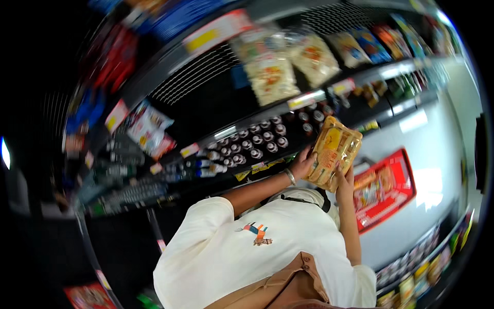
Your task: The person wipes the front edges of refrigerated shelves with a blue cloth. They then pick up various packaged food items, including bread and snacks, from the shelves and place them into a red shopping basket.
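A golden plastic-wrapped food package [332,154] bearing writing is held between both my hands in front of my waist. My left hand [303,165], with a bracelet at its wrist, grips the left edge of the package. The lower right edge is in the grasp of my right hand [343,180]. Beyond my right forearm, a red plastic shopping basket [405,181] rests on the pale floor with several packaged goods inside.
Shelves with bagged snacks [272,75] and rows of dark bottles [256,139] run along the left and ahead. A bag of goods [150,129] lies on another shelf. At the lower right stands a further shelf with packaged goods [422,276].
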Demonstrator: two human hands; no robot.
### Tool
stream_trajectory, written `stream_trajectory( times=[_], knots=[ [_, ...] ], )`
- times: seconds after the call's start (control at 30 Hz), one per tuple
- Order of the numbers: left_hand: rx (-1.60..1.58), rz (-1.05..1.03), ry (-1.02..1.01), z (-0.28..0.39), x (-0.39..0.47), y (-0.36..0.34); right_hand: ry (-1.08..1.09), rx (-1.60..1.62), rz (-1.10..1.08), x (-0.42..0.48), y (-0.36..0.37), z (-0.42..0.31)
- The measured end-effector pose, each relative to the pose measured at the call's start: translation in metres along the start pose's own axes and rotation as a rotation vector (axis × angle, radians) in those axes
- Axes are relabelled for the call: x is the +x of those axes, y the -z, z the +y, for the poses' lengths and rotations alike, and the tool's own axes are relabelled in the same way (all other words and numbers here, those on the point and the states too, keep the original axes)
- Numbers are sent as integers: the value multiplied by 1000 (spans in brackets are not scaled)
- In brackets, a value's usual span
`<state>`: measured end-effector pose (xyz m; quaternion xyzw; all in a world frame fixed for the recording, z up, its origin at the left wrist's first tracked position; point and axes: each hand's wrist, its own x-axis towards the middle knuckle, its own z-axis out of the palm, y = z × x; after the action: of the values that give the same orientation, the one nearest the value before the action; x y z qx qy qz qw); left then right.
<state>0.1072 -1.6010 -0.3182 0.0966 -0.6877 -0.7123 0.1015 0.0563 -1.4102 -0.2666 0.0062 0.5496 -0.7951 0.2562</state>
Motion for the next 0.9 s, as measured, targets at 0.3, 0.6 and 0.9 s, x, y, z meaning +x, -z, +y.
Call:
stream_trajectory(
  times=[0.3, 0.6, 0.9],
  knots=[
    [-48, 569, -179, 83, -88, 149, 98, -289, -602, 27, -156, 30],
    [210, 878, -239, 118, -114, 282, 314, -560, -799, 44, -337, 37],
    [37, 1047, -359, 142, -77, 420, 513, -783, -728, 93, -496, 86]
  ],
)
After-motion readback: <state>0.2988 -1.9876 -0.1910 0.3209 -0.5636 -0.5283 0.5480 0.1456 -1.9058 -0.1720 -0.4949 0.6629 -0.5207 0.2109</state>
